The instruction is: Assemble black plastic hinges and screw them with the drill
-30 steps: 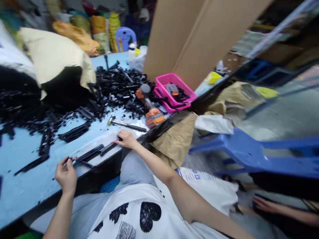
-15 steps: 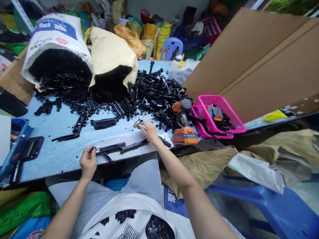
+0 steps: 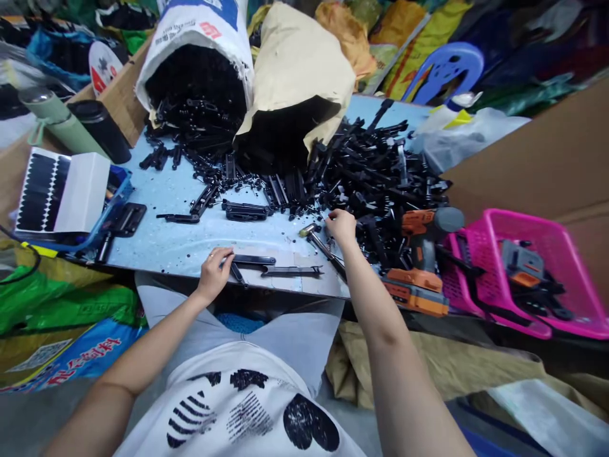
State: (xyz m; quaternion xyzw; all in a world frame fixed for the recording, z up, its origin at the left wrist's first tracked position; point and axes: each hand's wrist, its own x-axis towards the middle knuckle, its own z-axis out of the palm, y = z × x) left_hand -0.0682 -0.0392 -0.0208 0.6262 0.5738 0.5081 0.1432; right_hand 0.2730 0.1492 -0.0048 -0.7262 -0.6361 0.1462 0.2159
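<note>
My left hand [image 3: 215, 274] is at the front of the table, thumb and fingers pinched on the left end of a slim black bar [image 3: 255, 259]. A shorter black piece [image 3: 238, 274] slants down from that same end. Just right of them lies a black bar with a forked end [image 3: 292, 271]. My right hand [image 3: 341, 227] is at the near edge of the heap of black parts [image 3: 375, 162], fingers closed together; what they hold, if anything, is hidden. Beside it a small hammer [image 3: 320, 241] with a brassy head lies on the table, partly behind my forearm.
An orange cordless drill [image 3: 421, 254] stands right of my forearm, by pink baskets [image 3: 547, 235]. Black parts spill from a white sack [image 3: 200, 38] and a tan sack [image 3: 304, 63] at the back. A blue tray [image 3: 124, 184] and a green bottle [image 3: 59, 117] are left.
The hammer, at my right hand's fingers earlier, now lies apart from it. That hand has moved to the heap's edge. My left hand stays by the bar. The view has shifted left.
</note>
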